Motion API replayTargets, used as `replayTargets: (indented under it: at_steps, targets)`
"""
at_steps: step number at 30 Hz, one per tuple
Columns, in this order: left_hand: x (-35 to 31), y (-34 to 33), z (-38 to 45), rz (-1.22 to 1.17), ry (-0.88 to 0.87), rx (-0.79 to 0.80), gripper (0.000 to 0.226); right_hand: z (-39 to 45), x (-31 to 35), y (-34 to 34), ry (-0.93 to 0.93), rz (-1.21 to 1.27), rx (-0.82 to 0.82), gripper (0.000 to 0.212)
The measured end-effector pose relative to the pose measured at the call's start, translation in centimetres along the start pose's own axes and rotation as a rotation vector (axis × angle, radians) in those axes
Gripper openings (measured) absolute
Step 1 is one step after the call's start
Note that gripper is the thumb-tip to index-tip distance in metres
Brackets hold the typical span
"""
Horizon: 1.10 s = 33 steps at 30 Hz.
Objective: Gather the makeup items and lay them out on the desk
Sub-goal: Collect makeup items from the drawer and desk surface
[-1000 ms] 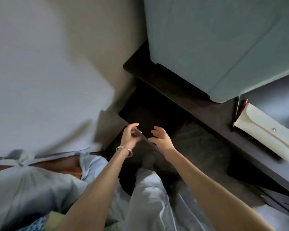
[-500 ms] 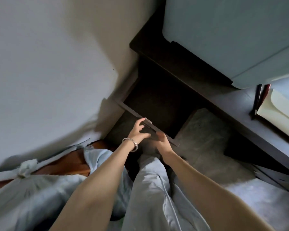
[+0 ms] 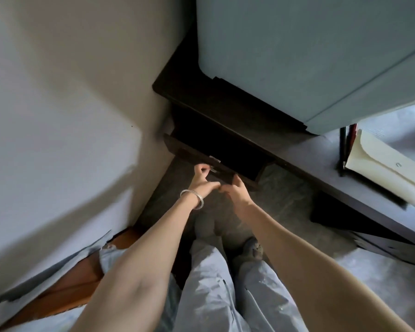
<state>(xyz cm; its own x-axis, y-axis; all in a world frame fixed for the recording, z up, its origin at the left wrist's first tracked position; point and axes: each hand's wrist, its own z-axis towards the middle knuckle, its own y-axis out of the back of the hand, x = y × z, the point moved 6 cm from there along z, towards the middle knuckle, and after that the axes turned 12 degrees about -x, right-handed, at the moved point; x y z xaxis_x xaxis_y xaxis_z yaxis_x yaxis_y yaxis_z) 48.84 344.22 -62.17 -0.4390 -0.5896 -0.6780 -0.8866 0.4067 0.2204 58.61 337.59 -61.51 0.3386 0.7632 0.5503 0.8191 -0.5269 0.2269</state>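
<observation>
There, the left hand had its fingers curled, pinching the small metal handle on the front of the dark drawer; a silver bangle circled that wrist. The right hand lay with loose, nearly straight fingers against the drawer front, gripping nothing. The drawer stood partly open under the dark desk, its inside too dark to show any makeup. A cream pouch rested on the desktop, well apart to the right.
</observation>
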Motion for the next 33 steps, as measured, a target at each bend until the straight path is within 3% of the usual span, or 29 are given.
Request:
replayTargets:
  at_steps: [4,11,14,16,19,24,33]
  targets:
    - [-3.2,-1.3,3.2,0.096,-0.054,0.02,0.061,2.7,3.0,0.6,0.03,0.021,-0.04,0.085]
    - [-6.6,-3.1,6.7,0.145,-0.149,0.025,0.059,6.6,5.7,1.0,0.027,0.043,-0.062,0.052]
    - [-7.3,-3.3,7.1,0.121,-0.164,0.03,0.058,7.1,6.0,1.4,0.022,0.055,-0.072,0.051]
    - [-7.1,-3.0,6.7,0.118,-0.181,0.025,0.058,6.6,5.8,1.4,0.05,0.033,-0.05,0.062]
    - [-7.5,-2.5,5.1,0.025,-0.216,0.05,0.055,5.0,6.1,1.5,0.129,0.029,-0.014,0.081]
    - [-9.1,-0.7,0.9,-0.074,-0.258,0.112,0.048,0.6,7.5,3.8,0.221,0.161,-0.008,0.07]
    - [-15.2,-0.8,-8.4,-0.043,-0.505,0.193,0.048,-10.1,10.8,12.9,0.529,0.237,-0.019,0.055]
